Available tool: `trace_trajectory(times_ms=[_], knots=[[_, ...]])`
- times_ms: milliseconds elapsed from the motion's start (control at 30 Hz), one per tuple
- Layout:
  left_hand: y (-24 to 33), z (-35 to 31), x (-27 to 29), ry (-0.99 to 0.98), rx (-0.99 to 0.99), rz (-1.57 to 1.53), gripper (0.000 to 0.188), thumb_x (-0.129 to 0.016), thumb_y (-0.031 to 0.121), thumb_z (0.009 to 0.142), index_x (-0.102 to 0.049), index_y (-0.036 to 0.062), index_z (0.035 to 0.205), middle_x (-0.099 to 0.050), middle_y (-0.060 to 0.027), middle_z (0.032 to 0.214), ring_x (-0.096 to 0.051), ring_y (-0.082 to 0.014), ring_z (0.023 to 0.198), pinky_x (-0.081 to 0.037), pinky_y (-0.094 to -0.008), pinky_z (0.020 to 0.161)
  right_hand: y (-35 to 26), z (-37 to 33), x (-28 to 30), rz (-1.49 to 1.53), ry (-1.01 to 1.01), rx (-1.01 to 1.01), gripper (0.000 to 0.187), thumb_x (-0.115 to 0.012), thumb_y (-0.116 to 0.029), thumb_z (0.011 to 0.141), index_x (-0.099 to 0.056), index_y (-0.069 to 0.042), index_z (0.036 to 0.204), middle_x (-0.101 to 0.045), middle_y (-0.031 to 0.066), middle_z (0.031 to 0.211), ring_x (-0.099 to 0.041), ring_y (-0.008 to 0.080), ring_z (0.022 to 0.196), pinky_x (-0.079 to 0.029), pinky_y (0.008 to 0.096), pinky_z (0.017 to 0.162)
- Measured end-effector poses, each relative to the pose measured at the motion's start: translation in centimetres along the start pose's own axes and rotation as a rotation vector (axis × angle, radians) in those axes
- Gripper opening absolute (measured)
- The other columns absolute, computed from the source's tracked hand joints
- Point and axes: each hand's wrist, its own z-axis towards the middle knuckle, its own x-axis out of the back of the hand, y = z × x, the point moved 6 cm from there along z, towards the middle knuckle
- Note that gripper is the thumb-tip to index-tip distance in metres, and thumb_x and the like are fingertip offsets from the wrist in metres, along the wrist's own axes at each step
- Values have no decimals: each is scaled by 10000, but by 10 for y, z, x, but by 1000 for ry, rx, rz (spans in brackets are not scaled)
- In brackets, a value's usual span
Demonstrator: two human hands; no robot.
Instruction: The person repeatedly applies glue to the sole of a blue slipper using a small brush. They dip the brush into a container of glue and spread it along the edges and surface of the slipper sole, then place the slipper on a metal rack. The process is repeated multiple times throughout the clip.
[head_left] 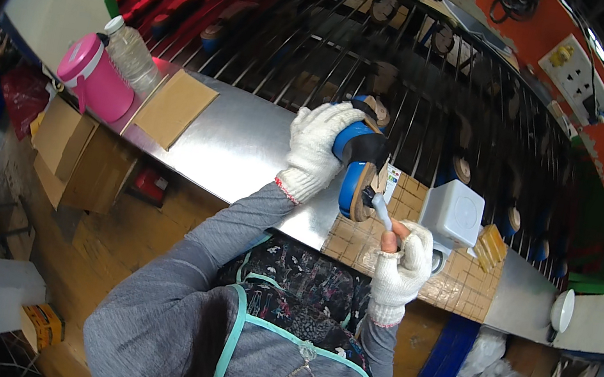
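My left hand, in a white knit glove, is closed around a blue and black shoe with a tan sole, tilted above the bench's front side. My right hand wears a white glove with bare thumb and fingertip showing. It pinches the pale grey handle of a small brush. The brush's dark tip meets the tan underside of the shoe at the end nearer me. Beside my right hand stands a white plastic container, with a grey-rimmed cup partly hidden below it.
A brown gridded board lies on the metal bench. Behind runs a rack of metal rods carrying several shoes. At left are a pink jug, a clear bottle and cardboard. A yellow-bristled brush and white bowl lie right.
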Motion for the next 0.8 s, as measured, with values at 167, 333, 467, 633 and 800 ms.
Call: trace_trajectory(times_ms=[167, 333, 467, 633, 800], knots=[[-2, -4, -18, -179, 97, -267, 374, -727, 111, 854, -668, 106, 1223, -705, -39, 1187, -680, -179, 1076, -513, -307, 977, -9, 14, 3, 19, 17, 95, 189, -766, -100, 847, -749, -10, 1012, -656, 99, 963, -599, 227, 930, -477, 327, 814], [-16, -13, -38, -469, 342, -569, 654, -915, 164, 641, -635, 183, 1233, -693, -46, 1222, -683, -272, 1083, -554, -365, 960, -22, 44, 5, -39, -31, 255, 183, -772, -89, 836, -758, -31, 1009, -673, 93, 960, -606, 242, 925, -479, 329, 822], [-12, -24, -43, -769, 375, -627, 659, -935, 101, 603, -662, 105, 1203, -741, -74, 1071, -707, -250, 1017, -567, -349, 938, -30, 66, 3, -7, -86, 308, 195, -781, -89, 820, -764, -44, 1009, -684, 101, 951, -623, 252, 913, -483, 338, 806], [9, -30, -33, -1085, 203, -530, 687, -952, 27, 551, -682, 45, 1183, -748, -107, 1078, -714, -242, 993, -590, -360, 878, -37, 78, -1, -26, -130, 342, 213, -790, -86, 799, -767, -47, 1007, -683, 109, 933, -631, 255, 909, -488, 339, 801], [32, -38, -4, -1306, 519, -879, 632, -856, -106, 627, -647, 20, 1210, -708, -136, 1139, -667, -276, 1104, -568, -403, 945, -31, 78, -3, -1, -152, 363, 215, -794, -86, 792, -768, -53, 1003, -684, 113, 940, -633, 259, 908, -489, 341, 803]])
